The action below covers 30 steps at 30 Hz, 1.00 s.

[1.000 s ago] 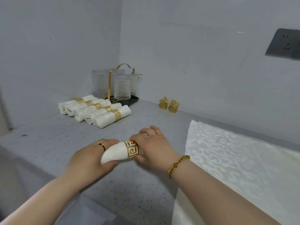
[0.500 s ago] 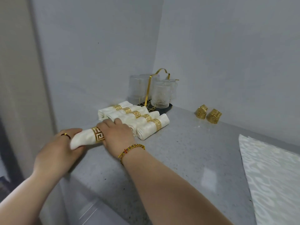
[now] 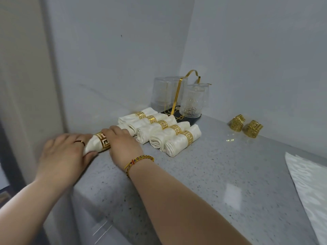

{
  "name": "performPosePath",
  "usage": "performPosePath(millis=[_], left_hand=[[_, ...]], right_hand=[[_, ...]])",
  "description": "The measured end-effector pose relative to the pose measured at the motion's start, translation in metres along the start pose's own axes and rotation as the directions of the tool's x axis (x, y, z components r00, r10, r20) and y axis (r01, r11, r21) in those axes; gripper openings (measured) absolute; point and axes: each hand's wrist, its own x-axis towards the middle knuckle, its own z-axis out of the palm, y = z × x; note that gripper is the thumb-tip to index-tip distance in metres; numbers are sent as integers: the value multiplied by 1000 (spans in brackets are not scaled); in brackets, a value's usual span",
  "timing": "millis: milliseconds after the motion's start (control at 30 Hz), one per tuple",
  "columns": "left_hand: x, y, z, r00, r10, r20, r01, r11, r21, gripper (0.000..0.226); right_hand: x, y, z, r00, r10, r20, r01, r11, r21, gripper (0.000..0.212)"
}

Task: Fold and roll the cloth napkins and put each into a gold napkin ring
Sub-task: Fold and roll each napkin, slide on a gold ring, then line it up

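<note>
A rolled cream napkin (image 3: 92, 145) with a gold ring (image 3: 103, 142) round it lies at the left end of the grey counter (image 3: 221, 174). My left hand (image 3: 63, 154) grips its left end. My right hand (image 3: 123, 144) holds the right end, which it hides. Just right of it, several ringed napkin rolls (image 3: 169, 137) lie side by side. Two loose gold rings (image 3: 245, 126) stand by the back wall. A flat cream patterned napkin (image 3: 311, 183) lies at the right edge.
A black tray with a gold handle (image 3: 187, 89) holds upturned clear glasses (image 3: 192, 103) in the back corner. Walls close in behind and on the left. The counter's front edge drops off below my arms.
Both hands have carried the ringed napkin leftward from the counter's middle to beside the row of finished rolls. The view has swung left with them.
</note>
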Motion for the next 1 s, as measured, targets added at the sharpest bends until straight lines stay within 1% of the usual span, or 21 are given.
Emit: performPosePath(millis=[33, 100, 167, 333, 433, 600, 667, 733, 800, 867, 933, 1000], left_hand=[[2, -1, 1, 1000, 16, -22, -15, 999, 34, 35], [4, -4, 3, 996, 70, -58, -66, 995, 74, 50], [6, -6, 4, 994, 93, -63, -88, 993, 79, 55], [6, -12, 14, 998, 63, 1, -63, 995, 72, 57], [5, -11, 13, 999, 42, 23, -43, 996, 74, 56], [10, 2, 3, 995, 87, -40, -78, 979, 187, 38], [11, 1, 6, 990, 114, -79, -98, 977, 191, 40], [10, -3, 10, 984, 138, -114, -118, 978, 172, 52], [9, -5, 11, 988, 115, -102, -99, 985, 144, 62], [6, -2, 10, 998, 51, -47, -45, 992, 121, 63], [0, 8, 5, 999, -31, 34, 29, 999, 42, 67], [-11, 31, -6, 997, -46, 62, 47, 999, -5, 62]], right_hand=[[1, 1, 1, 1000, 2, 0, -2, 1000, 29, 55], [1, 2, 4, 1000, 9, -1, -9, 996, 88, 57], [1, 4, 5, 1000, 13, 2, -13, 992, 127, 59], [4, 5, 4, 999, -9, 49, 1, 988, 156, 64], [8, 2, 4, 998, 4, 67, -16, 983, 184, 65], [5, 1, 3, 997, 29, 70, -41, 984, 172, 66], [-1, 3, -1, 997, 31, 72, -42, 988, 151, 67], [-10, 5, -8, 996, 35, 78, -45, 990, 134, 65], [-23, 9, -17, 996, 44, 79, -53, 991, 123, 62], [-41, 13, -28, 996, 58, 63, -66, 989, 129, 59], [-62, 17, -39, 995, 86, 53, -92, 988, 128, 54], [-92, 25, -53, 991, 126, 53, -131, 986, 104, 51]])
